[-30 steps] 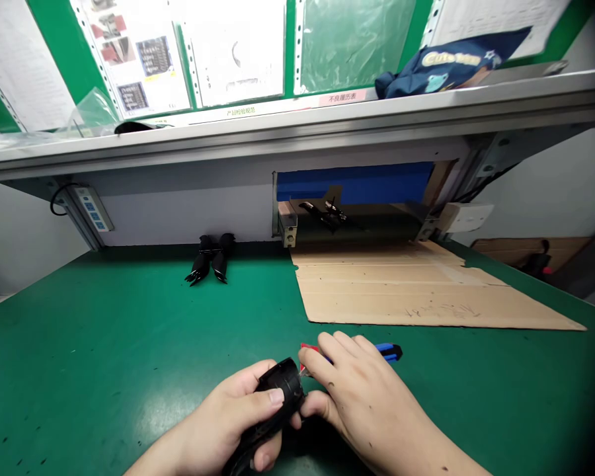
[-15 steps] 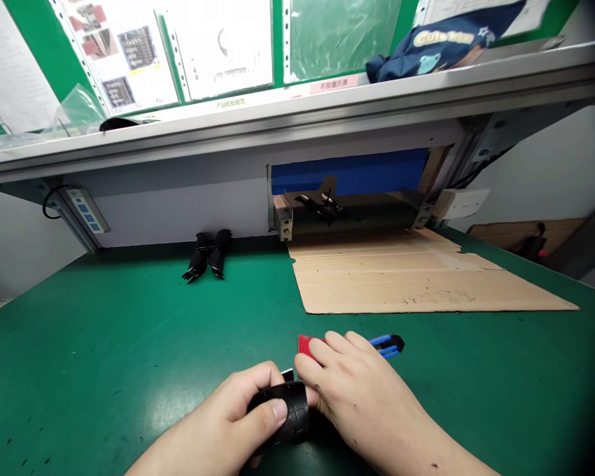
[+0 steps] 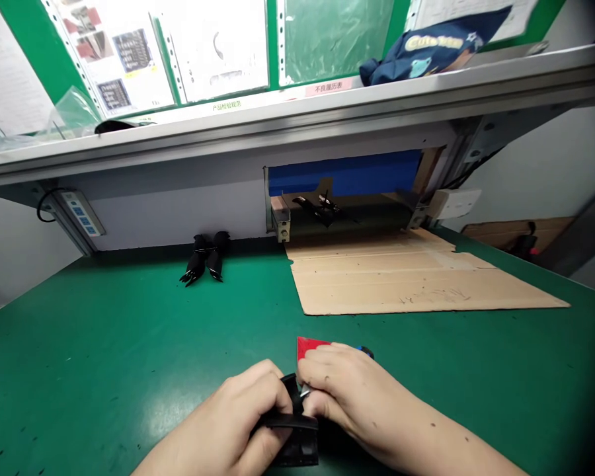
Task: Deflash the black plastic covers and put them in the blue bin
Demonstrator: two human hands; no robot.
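My left hand is closed around a curved black plastic part, low in the middle of the view. Close on its right, my right hand grips a utility knife, whose blue and black end sticks out past the knuckles. A small bright bit of blade shows between the right fingers, close against the black part. Just beyond those fingers a red flat piece lies on the green table, partly covered by the hand.
Bundled black parts lie toward the back left of the green table. A cardboard sheet reaches out from a wall opening with a conveyor belt holding dark glossy parts. An aluminium-edged shelf crosses above.
The black part has turned in my left hand, showing its edge and inner side. My right hand has shifted, and less of the knife's handle sticks out behind it.
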